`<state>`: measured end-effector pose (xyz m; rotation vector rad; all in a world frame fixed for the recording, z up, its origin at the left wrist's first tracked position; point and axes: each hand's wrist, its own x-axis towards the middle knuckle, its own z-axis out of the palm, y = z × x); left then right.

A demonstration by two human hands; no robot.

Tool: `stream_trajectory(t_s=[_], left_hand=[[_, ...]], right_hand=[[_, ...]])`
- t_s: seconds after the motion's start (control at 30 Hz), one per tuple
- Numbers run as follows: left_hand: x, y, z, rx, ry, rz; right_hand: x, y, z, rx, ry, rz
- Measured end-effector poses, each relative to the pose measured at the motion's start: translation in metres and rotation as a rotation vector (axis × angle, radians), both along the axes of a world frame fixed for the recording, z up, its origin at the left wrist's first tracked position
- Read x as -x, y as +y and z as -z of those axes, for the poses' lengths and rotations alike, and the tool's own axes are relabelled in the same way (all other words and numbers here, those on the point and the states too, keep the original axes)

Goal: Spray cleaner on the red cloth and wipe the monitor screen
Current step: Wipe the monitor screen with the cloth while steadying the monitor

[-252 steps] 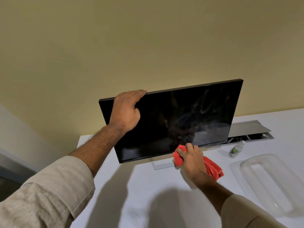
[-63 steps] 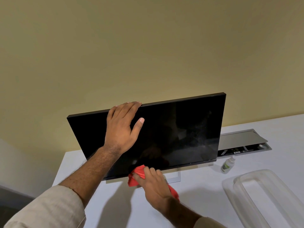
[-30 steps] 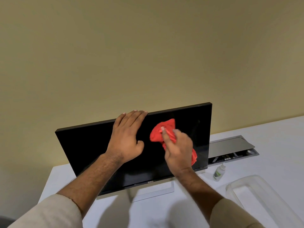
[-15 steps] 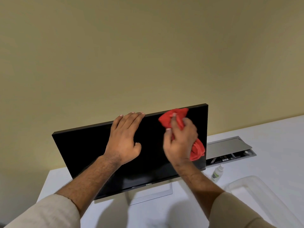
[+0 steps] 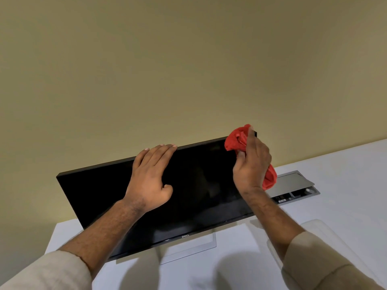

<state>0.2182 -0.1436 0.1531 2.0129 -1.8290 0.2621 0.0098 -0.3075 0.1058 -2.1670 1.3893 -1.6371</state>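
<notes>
1. Red cloth [image 5: 235, 141], bunched, sits at the upper right corner of the monitor [image 5: 201, 185], pressed against the dark screen and covering part of the top edge there. A second fold of the same cloth shows below the palm, at the monitor's right edge.
2. Right hand [image 5: 250, 164]: fingers curled round the cloth, gripping it; one fingertip lies on top of the bunch at the corner. Forearm bare, pale sleeve [image 5: 326, 262] pushed back near the elbow.
3. Left hand [image 5: 149, 181]: flat and relaxed on the screen, fingers straight, tips reaching the top edge left of centre, thumb spread to the side. It holds nothing. Pale sleeve on this arm too.
4. Monitor: black panel, unlit, tilted back, logo on the lower bezel. Its flat silver stand [image 5: 188, 245] rests on the white table [image 5: 345, 164].
5. Grey cable hatch [image 5: 293, 185] set into the table just right of the monitor, lid raised, sockets visible in the opening.
6. Clear plastic container [image 5: 320, 227] on the table near the right forearm, partly hidden by the sleeve.
7. Plain yellowish wall [image 5: 188, 70] behind the table.
</notes>
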Motion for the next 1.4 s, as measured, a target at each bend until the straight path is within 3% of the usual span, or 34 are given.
stream_trajectory(t_s=[0.27, 0.5, 0.63, 0.7, 0.87, 0.97, 1.1, 1.3, 1.4], left_hand=[[0.000, -0.001, 0.001, 0.002, -0.009, -0.005], [0.002, 0.000, 0.000, -0.002, -0.018, -0.009], [0.003, 0.002, -0.003, -0.018, -0.016, -0.015], [0.003, 0.003, -0.004, -0.022, -0.016, -0.017], [0.005, 0.003, -0.004, -0.022, -0.015, -0.021], [0.005, 0.003, -0.004, -0.024, -0.008, -0.020], [0.002, 0.001, -0.004, -0.029, -0.011, -0.013], [0.003, 0.001, -0.004, -0.039, -0.022, -0.015], [0.003, 0.001, -0.004, -0.048, -0.025, -0.019]], right_hand=[[-0.006, 0.030, 0.040, 0.072, 0.014, -0.133], [0.007, 0.089, 0.145, 0.181, 0.510, -0.376], [0.029, 0.080, 0.141, 0.257, 0.768, -0.451], [0.027, 0.070, 0.120, 0.240, 0.660, -0.411], [-0.001, 0.034, 0.034, 0.067, 0.049, -0.144], [-0.031, 0.030, 0.000, 0.093, -0.020, -0.117], [-0.057, 0.059, 0.035, 0.273, 0.253, -0.300], [-0.031, 0.095, 0.119, 0.356, 0.852, -0.554], [-0.028, 0.084, 0.106, 0.402, 0.897, -0.599]])
